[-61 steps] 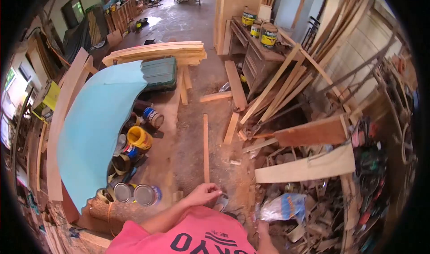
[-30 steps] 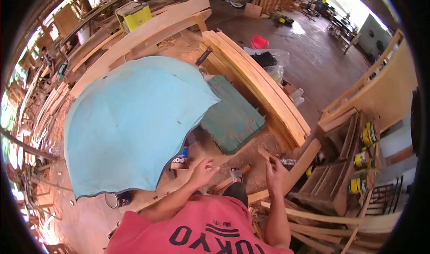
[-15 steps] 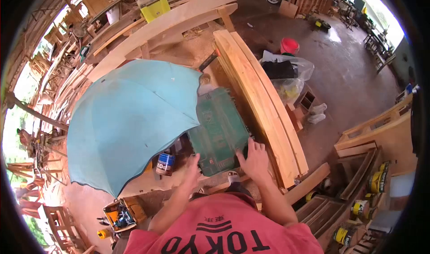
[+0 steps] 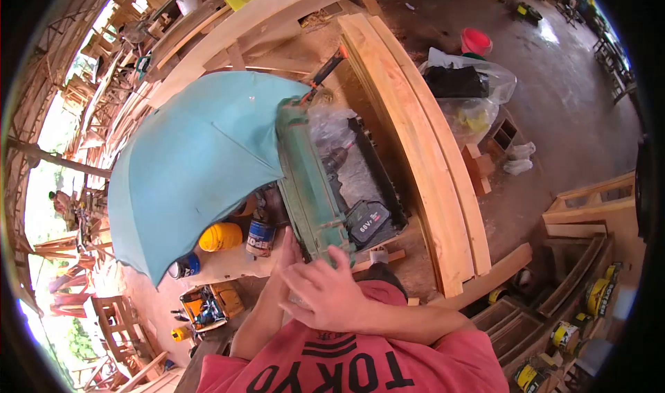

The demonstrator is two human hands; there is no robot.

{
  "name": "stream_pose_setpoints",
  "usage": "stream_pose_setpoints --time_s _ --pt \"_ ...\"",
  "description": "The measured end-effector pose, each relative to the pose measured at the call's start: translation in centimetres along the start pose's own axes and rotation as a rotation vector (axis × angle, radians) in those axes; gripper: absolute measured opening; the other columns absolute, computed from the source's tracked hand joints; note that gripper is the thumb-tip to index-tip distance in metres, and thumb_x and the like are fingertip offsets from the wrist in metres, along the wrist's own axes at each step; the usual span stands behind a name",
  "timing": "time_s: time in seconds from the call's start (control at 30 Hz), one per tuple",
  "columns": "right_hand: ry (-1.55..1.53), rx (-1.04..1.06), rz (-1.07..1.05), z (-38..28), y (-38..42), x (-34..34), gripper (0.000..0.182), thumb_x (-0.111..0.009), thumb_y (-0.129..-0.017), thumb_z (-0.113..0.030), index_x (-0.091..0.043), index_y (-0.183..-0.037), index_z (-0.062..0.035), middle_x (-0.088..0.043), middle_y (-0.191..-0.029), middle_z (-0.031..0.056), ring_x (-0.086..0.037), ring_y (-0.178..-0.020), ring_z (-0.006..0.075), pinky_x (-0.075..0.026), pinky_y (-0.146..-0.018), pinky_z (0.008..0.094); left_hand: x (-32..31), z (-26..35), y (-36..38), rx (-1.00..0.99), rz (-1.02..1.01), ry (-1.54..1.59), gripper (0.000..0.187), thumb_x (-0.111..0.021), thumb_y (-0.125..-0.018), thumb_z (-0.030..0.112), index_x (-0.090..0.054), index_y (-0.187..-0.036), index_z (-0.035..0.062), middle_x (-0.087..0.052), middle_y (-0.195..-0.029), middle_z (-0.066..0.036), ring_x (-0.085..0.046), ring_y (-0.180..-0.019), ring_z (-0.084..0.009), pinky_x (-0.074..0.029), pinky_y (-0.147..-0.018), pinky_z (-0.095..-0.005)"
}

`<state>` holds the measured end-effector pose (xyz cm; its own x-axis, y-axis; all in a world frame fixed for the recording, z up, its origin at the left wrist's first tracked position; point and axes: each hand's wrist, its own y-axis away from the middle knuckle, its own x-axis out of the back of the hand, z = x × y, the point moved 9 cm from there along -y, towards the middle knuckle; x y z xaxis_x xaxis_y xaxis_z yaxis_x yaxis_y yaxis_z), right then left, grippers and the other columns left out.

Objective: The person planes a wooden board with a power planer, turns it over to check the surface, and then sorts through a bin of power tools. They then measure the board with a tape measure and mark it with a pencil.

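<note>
A green tool case (image 4: 305, 178) stands with its lid raised on the left, touching the edge of an open light-blue umbrella (image 4: 201, 150). Inside lie a battery (image 4: 368, 221) marked 68V, clear plastic wrapping (image 4: 337, 126) and a dark power tool (image 4: 337, 159), partly covered. My left hand (image 4: 285, 251) is at the near left side of the lid, fingers stretched, partly hidden behind my right hand. Crossing in front of my body, my right hand (image 4: 324, 292) is close to the lid's near end with fingers apart, holding nothing visible.
Long wooden beams (image 4: 415, 150) run along the right. Left of the case stand a blue-and-white can (image 4: 260, 238) and a yellow round object (image 4: 221, 237). A tool box (image 4: 211, 306) sits lower left. An orange-handled tool (image 4: 327, 69) lies beyond the case.
The case lid has swung up to the left, exposing the contents and pushing the umbrella edge. My right hand has left the case's right side and crossed to the left.
</note>
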<state>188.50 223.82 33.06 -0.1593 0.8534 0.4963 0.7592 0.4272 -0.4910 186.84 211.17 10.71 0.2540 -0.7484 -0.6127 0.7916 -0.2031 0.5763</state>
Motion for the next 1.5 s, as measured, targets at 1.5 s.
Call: stream_pose_setpoints --time_s 1.5 --pt "-0.087 -0.167 -0.066 4.7 -0.6 1.8 0.062 -0.083 -0.07 -0.017 -0.057 -0.124 -0.0004 -0.061 -0.11 0.0179 -0.061 -0.096 0.034 -0.05 -0.085 0.0429 -1.0 7.0 5.8 -0.552 0.309 -0.556 0.066 -0.06 -0.099 0.036 -0.038 -0.147 -0.003 -0.04 -0.151 -0.021 -0.037 -0.141 -0.026 -0.031 -0.114 -0.037"
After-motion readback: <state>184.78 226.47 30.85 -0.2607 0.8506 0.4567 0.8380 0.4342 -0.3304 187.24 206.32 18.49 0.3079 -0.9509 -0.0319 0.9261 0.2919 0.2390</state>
